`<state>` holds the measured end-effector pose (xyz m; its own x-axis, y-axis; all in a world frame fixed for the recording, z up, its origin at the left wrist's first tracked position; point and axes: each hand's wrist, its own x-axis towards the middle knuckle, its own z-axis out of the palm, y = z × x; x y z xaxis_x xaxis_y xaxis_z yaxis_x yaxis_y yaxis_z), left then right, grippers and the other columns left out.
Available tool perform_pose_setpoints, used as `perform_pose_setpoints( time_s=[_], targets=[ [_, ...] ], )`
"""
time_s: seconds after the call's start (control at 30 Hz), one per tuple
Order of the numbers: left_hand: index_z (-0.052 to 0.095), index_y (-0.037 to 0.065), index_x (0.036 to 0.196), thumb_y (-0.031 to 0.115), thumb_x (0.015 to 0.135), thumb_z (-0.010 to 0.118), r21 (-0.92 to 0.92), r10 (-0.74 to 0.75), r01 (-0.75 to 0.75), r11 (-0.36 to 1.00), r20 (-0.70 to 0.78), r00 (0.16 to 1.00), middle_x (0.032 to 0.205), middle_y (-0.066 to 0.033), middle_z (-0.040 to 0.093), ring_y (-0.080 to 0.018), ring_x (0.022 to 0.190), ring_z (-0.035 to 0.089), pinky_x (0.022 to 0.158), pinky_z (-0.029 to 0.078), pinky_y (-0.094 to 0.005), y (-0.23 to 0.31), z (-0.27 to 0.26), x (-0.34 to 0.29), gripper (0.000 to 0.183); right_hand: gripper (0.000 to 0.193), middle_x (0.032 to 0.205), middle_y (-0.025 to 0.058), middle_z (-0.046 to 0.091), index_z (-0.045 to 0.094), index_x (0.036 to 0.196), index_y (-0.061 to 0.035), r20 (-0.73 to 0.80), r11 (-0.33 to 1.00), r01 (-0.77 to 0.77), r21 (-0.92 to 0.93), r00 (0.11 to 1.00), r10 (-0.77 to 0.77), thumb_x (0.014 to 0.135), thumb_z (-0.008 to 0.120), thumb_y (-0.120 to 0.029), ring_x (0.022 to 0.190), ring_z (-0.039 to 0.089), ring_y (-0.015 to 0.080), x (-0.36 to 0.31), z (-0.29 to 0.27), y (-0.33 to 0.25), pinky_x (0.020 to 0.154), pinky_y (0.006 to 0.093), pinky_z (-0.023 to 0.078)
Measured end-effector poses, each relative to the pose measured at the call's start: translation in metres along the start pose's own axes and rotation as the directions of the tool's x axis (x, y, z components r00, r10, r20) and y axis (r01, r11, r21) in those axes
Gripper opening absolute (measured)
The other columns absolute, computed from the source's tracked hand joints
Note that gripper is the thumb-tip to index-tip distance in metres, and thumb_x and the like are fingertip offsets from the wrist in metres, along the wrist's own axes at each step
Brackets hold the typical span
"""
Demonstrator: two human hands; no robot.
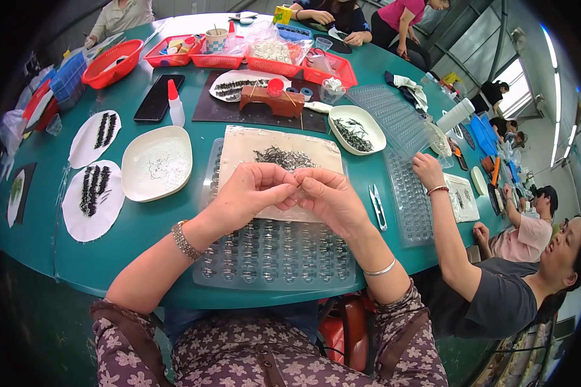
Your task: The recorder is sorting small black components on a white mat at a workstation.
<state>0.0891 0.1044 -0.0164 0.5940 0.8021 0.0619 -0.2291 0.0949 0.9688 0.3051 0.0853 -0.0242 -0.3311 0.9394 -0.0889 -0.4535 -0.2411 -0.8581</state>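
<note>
My left hand (259, 187) and my right hand (329, 197) meet in the middle, thumb and fingertips pinched together. What they pinch is too small to make out. Both hover over the near part of a beige cloth-covered pad (239, 145). On the pad, just beyond my fingers, lies a loose pile of small dark and silvery slivers (284, 157). Beneath the pad, a transparent plastic tray (271, 274) with rows of hollows holds many small dark pieces. A pair of small thread snips (378, 208) rests to the right of my right hand.
Left are a white dish (157, 164) of tiny bits, white discs (93, 213) with black rows, a glue bottle (175, 103) and a phone (159, 98). Ahead stand a brown block (271, 102) and red baskets (274, 64). At right, a co-worker's hand (427, 169) is over another transparent tray (408, 206).
</note>
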Motion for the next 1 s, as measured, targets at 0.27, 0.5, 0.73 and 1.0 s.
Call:
perform_pose_setpoints(
  time_s=[0.27,0.5,0.73,1.0],
  targets=[
    [0.07,0.0,0.109,0.01,0.1,0.068,-0.118,-0.056,0.059,0.991,0.023,0.998,0.092,-0.0082,0.073,-0.011,0.082,0.068,0.079,0.058,-0.0221,-0.002,0.0,0.0,0.013,0.017,0.105,0.0094,0.074,0.075,0.113,-0.0023,0.036,0.968,0.155,-0.198,0.988,-0.151,0.097,0.069,-0.004,0.085,0.067,0.0131,-0.004,0.004,0.001,0.074,0.0235,0.056],
    [0.07,-0.001,0.105,0.01,0.099,0.068,-0.214,-0.02,0.015,0.977,-0.02,1.0,0.089,-0.0083,0.073,-0.0118,0.081,0.069,0.078,0.058,-0.0228,-0.001,0.006,0.004,0.013,0.015,0.102,0.0071,0.073,0.076,0.105,-0.0021,0.162,0.531,0.512,-0.675,0.805,-0.571,0.094,0.067,0.001,0.078,0.062,0.0104,-0.005,0.003,-0.018,0.068,0.0218,0.052],
    [0.069,-0.001,0.103,0.007,0.098,0.066,0.017,0.055,-0.054,0.998,-0.054,0.997,0.09,-0.0077,0.072,-0.0113,0.082,0.068,0.077,0.057,-0.0223,-0.006,-0.001,0.005,0.01,0.01,0.099,0.0051,0.07,0.075,0.097,0.0005,-0.108,0.435,0.085,-0.896,0.91,-0.401,0.089,0.07,0.001,0.074,0.057,0.0086,-0.006,-0.021,-0.037,0.065,0.0202,0.046],
    [0.069,0.0,0.101,0.006,0.096,0.066,0.053,0.027,-0.022,0.998,-0.082,0.996,0.087,-0.0068,0.071,-0.01,0.079,0.066,0.075,0.056,-0.0218,-0.004,0.0,0.001,0.008,0.007,0.09,0.0036,0.066,0.073,0.095,0.0004,0.013,0.177,0.086,-0.981,0.926,-0.378,0.088,0.071,-0.001,0.072,0.053,0.0097,-0.001,-0.024,-0.026,0.065,0.0226,0.044]
  ],
)
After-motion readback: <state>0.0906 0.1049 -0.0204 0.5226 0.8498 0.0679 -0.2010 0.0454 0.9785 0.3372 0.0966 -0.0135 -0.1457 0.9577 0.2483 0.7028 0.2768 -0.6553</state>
